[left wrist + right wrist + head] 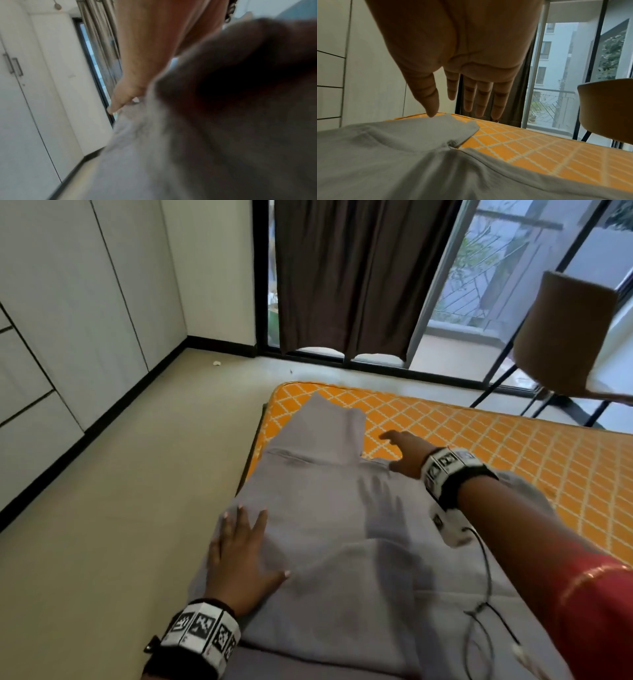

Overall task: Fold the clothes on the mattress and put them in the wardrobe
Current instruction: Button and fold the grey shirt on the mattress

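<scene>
One orange lattice-patterned mattress (479,440) lies on the floor, bearing one grey garment (325,508) spread along its left edge. White wardrobe doors (68,302) line the left wall; one brown curtain (359,275) hangs before the window, and one tan chair (565,330) stands just beyond the mattress. The garment's long axis runs away from the person, its narrow end pointing toward the window. The left hand (239,556) presses flat on it, fingers spread wide. The right hand (404,453) hovers over the garment's far right edge, fingers straight and slightly apart, holding nothing.
</scene>
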`<state>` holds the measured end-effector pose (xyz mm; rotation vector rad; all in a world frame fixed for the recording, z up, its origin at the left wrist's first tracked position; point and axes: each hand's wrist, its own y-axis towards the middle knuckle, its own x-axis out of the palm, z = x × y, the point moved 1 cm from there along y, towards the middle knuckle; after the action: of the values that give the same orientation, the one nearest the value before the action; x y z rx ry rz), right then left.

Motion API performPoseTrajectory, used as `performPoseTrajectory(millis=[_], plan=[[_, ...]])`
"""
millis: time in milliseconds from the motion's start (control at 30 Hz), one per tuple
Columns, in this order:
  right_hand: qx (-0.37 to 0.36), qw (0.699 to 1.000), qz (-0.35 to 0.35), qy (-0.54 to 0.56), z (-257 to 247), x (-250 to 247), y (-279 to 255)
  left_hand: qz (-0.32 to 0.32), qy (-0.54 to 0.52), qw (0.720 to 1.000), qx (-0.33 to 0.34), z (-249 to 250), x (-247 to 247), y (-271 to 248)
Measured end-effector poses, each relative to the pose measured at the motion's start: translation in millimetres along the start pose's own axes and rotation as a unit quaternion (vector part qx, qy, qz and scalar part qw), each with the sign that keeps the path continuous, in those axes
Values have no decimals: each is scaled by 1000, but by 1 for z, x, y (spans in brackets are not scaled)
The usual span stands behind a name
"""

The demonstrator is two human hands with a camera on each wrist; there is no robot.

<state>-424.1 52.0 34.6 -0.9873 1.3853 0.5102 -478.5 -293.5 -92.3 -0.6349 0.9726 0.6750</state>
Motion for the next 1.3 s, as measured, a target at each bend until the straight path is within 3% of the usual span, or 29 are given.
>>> performPoseTrajectory(millis=[67, 267, 400, 500, 633, 700, 733, 767, 800, 867, 900, 933, 1000, 1067, 1133, 1200, 1300], plan=[[5, 1000, -8, 5, -23, -1, 45, -37, 35, 999, -16, -4, 1, -1], [47, 998, -18, 37, -41, 38, 134, -123, -3, 992, -38, -9, 4, 10], [42, 998, -55, -2, -41, 60, 155, -140, 20, 989, -42, -4, 3, 17], [14, 999, -38, 33, -45, 55, 157, -149, 25, 988, -44, -4, 0, 18], [-90, 982, 71, 149, -43, 25, 118, -124, -1, 990, -66, 2, -11, 14], [-214, 958, 137, 132, -44, 13, 72, -38, -59, 996, -63, 6, -20, 12], [-286, 940, 168, 81, -41, 12, 42, 15, -153, 987, -50, 10, -26, 12], [-345, 919, 191, 18, -37, 14, 11, 53, -288, 955, -57, 14, -33, 12], [-387, 899, 200, -47, -34, 19, -21, 63, -418, 902, -84, 20, -38, 13], [-437, 865, 188, -157, -28, 42, -80, 22, -622, 770, -138, 31, -41, 12], [-457, 853, 165, -191, -26, 57, -106, 5, -676, 720, -155, 33, -41, 11], [-480, 839, 143, -215, -21, 73, -126, -6, -703, 693, -162, 35, -40, 10], [-493, 831, 83, -246, -4, 95, -149, -18, -716, 682, -151, 34, -30, 8], [-482, 838, 78, -243, 20, 100, -146, -19, -702, 700, -130, 31, -30, 4], [-426, 881, 80, -189, 62, 93, -129, -44, -679, 726, -102, 32, -26, 6], [-309, 939, 95, -114, 116, 86, -105, -53, -671, 732, -100, 33, -24, 7], [-75, 986, 72, -131, 195, 74, -79, -32, -710, 694, -112, 35, -22, 15]])
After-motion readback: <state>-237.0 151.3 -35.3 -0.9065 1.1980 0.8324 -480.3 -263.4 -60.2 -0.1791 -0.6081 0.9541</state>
